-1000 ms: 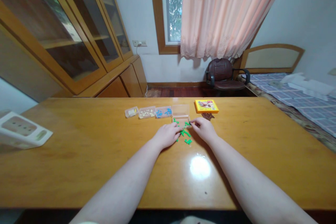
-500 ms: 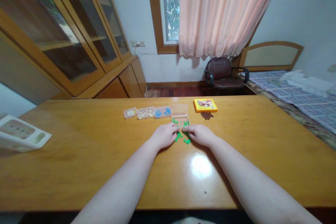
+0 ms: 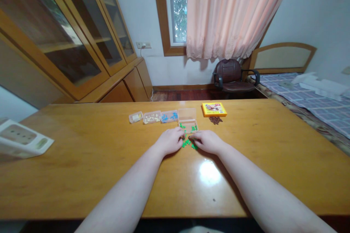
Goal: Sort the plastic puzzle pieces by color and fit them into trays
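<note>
Several small green plastic pieces (image 3: 187, 142) lie loose on the table between my hands. Just beyond them stands an open clear plastic box (image 3: 189, 121), its lid tipped back, with more green pieces (image 3: 194, 128) inside. My left hand (image 3: 171, 141) rests at the box's near left corner, its fingers curled together beside the loose pieces. On the other side, my right hand (image 3: 207, 141) has its fingers bent and close together over the pieces, near the box's front wall. What either set of fingertips pinches is too small or hidden to make out.
Left of the green box stand a clear box of blue pieces (image 3: 169, 117), one of cream pieces (image 3: 152, 117) and a smaller box (image 3: 136, 117). Behind on the right are a yellow package (image 3: 214, 109) and a brown pile (image 3: 216, 120). A white case (image 3: 24, 139) sits far left.
My right hand has shifted slightly back toward me and to the left. The loose green pieces between my hands lie a little differently, and more of the box's front shows.
</note>
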Demonstrator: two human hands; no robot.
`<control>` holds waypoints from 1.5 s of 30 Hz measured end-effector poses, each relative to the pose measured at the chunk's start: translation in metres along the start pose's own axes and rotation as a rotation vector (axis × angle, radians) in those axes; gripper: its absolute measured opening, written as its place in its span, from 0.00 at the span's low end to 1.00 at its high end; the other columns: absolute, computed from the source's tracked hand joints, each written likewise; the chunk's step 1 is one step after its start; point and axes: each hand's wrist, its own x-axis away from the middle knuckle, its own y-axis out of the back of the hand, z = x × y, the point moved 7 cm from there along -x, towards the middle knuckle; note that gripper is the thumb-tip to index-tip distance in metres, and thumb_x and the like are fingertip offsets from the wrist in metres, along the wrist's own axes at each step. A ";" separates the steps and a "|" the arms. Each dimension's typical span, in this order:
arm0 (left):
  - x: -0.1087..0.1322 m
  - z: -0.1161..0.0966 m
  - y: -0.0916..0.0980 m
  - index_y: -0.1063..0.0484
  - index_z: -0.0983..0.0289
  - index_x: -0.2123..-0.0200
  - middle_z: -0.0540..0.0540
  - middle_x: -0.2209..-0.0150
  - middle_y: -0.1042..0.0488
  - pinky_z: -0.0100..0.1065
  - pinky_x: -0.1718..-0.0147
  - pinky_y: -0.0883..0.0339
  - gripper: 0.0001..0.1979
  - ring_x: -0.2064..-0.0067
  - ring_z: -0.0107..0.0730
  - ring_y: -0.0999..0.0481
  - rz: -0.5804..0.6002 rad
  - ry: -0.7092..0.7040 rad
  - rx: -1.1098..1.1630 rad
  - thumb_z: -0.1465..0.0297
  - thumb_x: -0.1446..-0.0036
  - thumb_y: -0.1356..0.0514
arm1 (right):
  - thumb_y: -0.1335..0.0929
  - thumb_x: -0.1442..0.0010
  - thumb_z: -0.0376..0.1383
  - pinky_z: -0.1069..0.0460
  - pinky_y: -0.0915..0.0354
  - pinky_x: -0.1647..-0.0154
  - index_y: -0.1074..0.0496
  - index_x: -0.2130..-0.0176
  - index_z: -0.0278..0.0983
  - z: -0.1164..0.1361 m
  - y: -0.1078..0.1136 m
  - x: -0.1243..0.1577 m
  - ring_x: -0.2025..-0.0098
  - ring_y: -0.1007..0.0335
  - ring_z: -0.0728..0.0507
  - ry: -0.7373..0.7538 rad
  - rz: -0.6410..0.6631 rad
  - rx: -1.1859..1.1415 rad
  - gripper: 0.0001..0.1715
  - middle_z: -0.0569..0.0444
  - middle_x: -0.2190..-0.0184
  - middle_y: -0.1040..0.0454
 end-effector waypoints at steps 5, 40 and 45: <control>0.001 0.004 0.000 0.27 0.59 0.65 0.53 0.63 0.29 0.32 0.63 0.35 0.10 0.63 0.34 0.28 -0.004 0.014 -0.023 0.72 0.47 0.47 | 0.38 0.42 0.34 0.51 0.36 0.56 0.26 0.52 0.45 0.007 0.001 0.000 0.58 0.27 0.43 0.056 0.008 0.007 0.19 0.52 0.57 0.24; 0.000 0.018 -0.009 0.29 0.60 0.66 0.53 0.63 0.29 0.31 0.64 0.35 0.05 0.63 0.33 0.28 0.075 0.043 0.037 0.69 0.43 0.45 | 0.37 0.41 0.37 0.54 0.39 0.63 0.25 0.62 0.37 -0.018 0.014 -0.001 0.65 0.30 0.46 -0.140 -0.218 -0.093 0.12 0.50 0.66 0.23; 0.001 0.019 -0.008 0.30 0.61 0.65 0.54 0.63 0.30 0.32 0.64 0.35 0.06 0.63 0.33 0.28 0.064 0.040 0.048 0.69 0.42 0.46 | 0.37 0.41 0.38 0.54 0.41 0.70 0.27 0.62 0.36 -0.050 0.021 0.000 0.73 0.35 0.47 -0.338 -0.457 -0.164 0.13 0.54 0.76 0.28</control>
